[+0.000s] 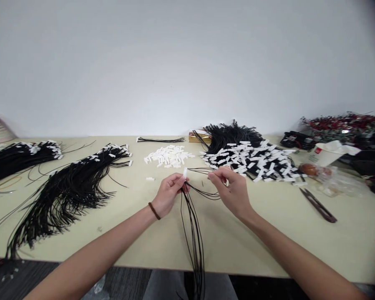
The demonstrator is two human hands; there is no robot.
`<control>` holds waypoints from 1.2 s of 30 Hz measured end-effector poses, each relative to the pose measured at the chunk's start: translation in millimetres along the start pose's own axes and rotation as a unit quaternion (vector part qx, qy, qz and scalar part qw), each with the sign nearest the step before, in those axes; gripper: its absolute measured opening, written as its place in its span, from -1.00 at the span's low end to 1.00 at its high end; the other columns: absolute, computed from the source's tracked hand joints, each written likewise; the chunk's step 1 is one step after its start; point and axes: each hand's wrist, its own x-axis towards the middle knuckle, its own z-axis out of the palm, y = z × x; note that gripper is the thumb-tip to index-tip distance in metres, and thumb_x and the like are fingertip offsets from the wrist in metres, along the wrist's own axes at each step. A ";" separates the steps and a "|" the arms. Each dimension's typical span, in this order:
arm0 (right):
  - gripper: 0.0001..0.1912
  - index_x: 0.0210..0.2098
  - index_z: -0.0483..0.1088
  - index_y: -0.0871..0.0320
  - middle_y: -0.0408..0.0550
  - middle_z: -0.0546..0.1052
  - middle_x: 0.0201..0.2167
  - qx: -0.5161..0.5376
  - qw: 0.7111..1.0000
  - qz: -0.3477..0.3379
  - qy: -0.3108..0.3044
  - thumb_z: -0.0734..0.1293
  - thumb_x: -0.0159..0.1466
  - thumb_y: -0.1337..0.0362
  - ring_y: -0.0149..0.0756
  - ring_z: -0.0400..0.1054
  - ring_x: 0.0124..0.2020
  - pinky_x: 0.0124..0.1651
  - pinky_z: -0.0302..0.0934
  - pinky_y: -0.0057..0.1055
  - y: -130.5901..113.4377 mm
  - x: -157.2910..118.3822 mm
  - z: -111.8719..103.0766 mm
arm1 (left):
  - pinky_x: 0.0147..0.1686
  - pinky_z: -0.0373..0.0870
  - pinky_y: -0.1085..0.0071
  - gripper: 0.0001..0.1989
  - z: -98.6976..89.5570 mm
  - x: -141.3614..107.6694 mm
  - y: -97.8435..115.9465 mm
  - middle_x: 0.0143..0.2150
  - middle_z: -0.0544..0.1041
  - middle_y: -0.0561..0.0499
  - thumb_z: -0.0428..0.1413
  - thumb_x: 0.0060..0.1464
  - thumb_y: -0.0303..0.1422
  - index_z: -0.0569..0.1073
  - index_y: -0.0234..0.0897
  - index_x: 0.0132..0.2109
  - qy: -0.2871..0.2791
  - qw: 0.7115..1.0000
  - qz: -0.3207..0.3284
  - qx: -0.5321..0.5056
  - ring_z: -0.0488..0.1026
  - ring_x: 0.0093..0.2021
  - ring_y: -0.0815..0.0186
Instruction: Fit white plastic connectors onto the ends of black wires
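Pinched in my left hand [170, 189] is a white plastic connector [185, 171], held upright over the middle of the table. Thin black wires [193, 233] run from it; several hang down past the table's front edge. Others stretch right to my right hand [232, 187], whose thumb and fingers are closed on the wire ends. Just behind my hands lies a heap of loose white connectors [170, 156], with a single white connector [150, 178] to its left. A short black scrap [202, 183] rests between my hands.
Bundles of black wires with white connectors [71, 187] spread at left; a bigger pile [252, 156] lies at right. Thread snips [318, 205], a paper cup [323, 154], a clear plastic bag [343, 181] and red-black wiring [346, 125] are further right. A wall stands behind.
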 end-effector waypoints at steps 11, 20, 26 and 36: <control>-0.68 -0.62 0.21 0.16 -0.21 0.23 -0.65 0.030 0.994 0.083 -0.065 0.15 0.23 0.19 -0.45 0.12 -0.56 -0.49 0.00 -0.48 -0.9 2.6 -1.7 | -0.41 0.26 0.47 -0.75 -3.0 1.6 -3.3 -0.52 0.44 0.03 0.14 -0.04 -0.20 0.43 -0.35 -0.35 0.003 0.998 0.043 0.052 0.36 -0.48 0.42; -0.69 -0.60 0.19 0.15 -0.19 0.27 -0.63 -0.003 0.995 0.049 -0.091 0.12 0.25 0.23 -0.42 0.13 -0.54 -0.46 0.01 -0.46 0.1 2.5 -1.6 | -0.42 0.27 0.46 -0.73 -3.2 0.1 1.0 -0.54 0.43 0.03 0.13 -0.04 -0.19 0.42 -0.36 -0.37 0.005 0.993 0.065 0.097 0.35 -0.50 0.40; -0.73 -0.56 0.16 0.14 -0.16 0.22 -0.62 -0.100 0.989 -0.075 -0.083 0.11 0.27 0.29 -0.37 0.07 -0.48 -0.40 0.00 -0.41 2.0 2.9 -3.6 | -0.44 0.26 0.47 -0.72 -3.1 0.1 1.7 -0.55 0.42 0.03 0.12 -0.04 -0.17 0.42 -0.36 -0.37 0.002 0.992 0.062 0.109 0.34 -0.51 0.40; -0.90 -0.39 0.22 0.11 0.01 0.40 -0.19 -0.092 0.963 -0.217 -0.131 0.15 0.25 0.37 -0.24 0.23 -0.11 -0.08 0.14 -0.22 6.1 3.8 -1.4 | -0.49 0.24 0.46 -0.72 2.3 -8.6 9.4 -0.58 0.43 0.01 0.10 -0.03 -0.15 0.44 -0.32 -0.41 -0.099 0.981 0.033 0.163 0.32 -0.55 0.38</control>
